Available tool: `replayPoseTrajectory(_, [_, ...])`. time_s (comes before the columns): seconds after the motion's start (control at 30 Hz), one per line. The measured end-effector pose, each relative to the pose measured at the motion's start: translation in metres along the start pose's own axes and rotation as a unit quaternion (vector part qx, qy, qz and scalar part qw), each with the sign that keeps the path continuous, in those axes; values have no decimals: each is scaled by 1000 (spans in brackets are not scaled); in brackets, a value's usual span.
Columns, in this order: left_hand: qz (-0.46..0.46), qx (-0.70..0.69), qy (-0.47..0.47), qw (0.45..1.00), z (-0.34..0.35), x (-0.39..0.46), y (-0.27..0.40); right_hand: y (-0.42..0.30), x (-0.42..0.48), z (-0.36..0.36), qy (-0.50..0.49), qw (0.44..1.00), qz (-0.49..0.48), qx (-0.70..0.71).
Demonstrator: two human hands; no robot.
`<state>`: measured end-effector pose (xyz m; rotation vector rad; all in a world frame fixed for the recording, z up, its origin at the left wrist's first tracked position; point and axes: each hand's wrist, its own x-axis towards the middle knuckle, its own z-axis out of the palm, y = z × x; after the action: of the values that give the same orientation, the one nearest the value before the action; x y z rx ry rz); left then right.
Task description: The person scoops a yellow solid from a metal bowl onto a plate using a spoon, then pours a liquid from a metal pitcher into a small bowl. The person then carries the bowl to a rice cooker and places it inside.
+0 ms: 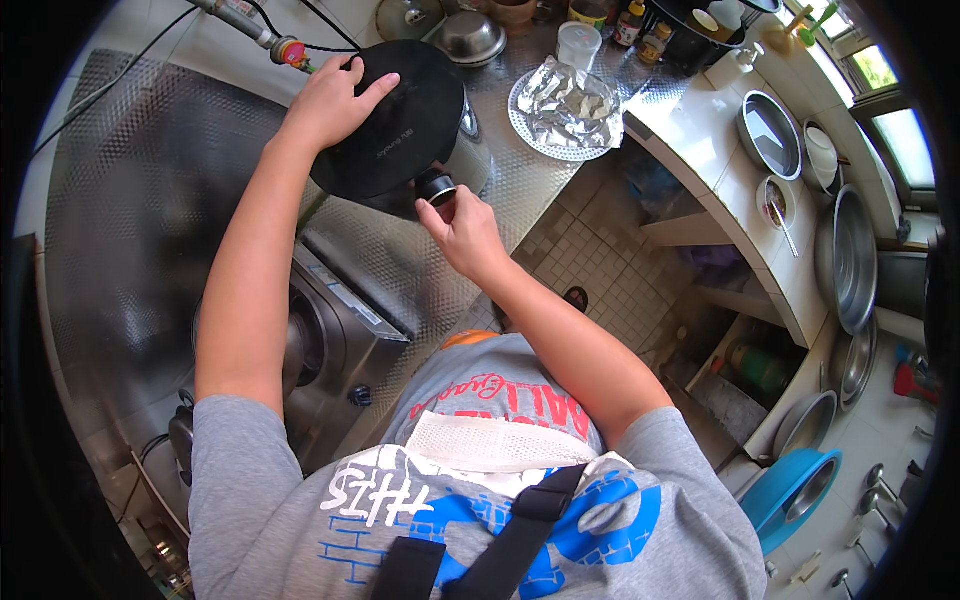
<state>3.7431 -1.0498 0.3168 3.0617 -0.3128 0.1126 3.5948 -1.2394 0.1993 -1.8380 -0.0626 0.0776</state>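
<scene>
A round cooking appliance with a flat black top (pixel 397 120) and a shiny silver side (pixel 478 139) stands on the embossed metal counter. Faint lettering marks its top. My left hand (pixel 337 97) rests on the left part of that top, thumb spread and fingers bent towards the far rim. At the near edge a short black cylindrical part (pixel 436 186) with a silver rim sticks out. My right hand (pixel 469 234) pinches this part between thumb and fingers; whether it is a handle or a knob cannot be told.
Crumpled foil (pixel 574 105) covers a white plate (pixel 570 154) at the counter's edge. Behind stand a metal bowl (pixel 469 37) and a lidded plastic tub (pixel 579 45). A gas stove (pixel 330 322) lies below my left arm. Basins (pixel 771 135) line the tiled right counter (pixel 724 180).
</scene>
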Motion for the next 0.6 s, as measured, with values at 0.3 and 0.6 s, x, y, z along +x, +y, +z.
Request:
replayPoseTrajectory(0.3, [-7,5,-4,1000,1,5,-4,-1,8,-5,-26,999,6,-34])
replayPoseTrajectory(0.6, [24,-48,261,964,-21,-57,39,59,-62,-107,-14,986,-25,-162])
